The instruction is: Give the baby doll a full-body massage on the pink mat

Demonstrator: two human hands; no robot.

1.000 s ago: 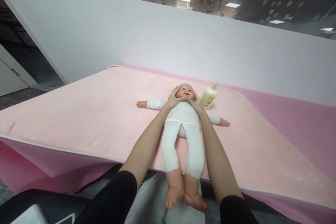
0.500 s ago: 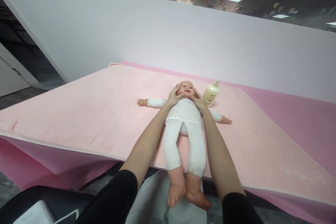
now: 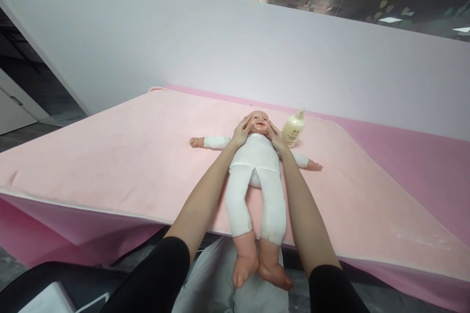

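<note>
A baby doll (image 3: 255,151) with a white cloth body lies on its back on a pink mat. Its arms stretch out sideways, and its bare feet hang past the mat's front edge, toward me. Both of my hands touch the sides of its face. My left hand (image 3: 241,133) rests along the cheek on the left, fingers extended up beside the head. Against the opposite cheek lies my right hand (image 3: 278,139), its fingers also extended and the thumb on the face. Just right of that hand stands a pale yellow pump bottle (image 3: 293,129), upright.
The pink mat (image 3: 121,156) covers a table draped in darker pink cloth (image 3: 414,156). Behind it rises a white partition (image 3: 235,49) with glass above. At the lower left, a white device (image 3: 47,299) with a cable lies on a black surface.
My thumbs have slid outward and up from beside the doll's mouth to its cheeks. The doll and bottle stay in place; the view has shifted slightly.
</note>
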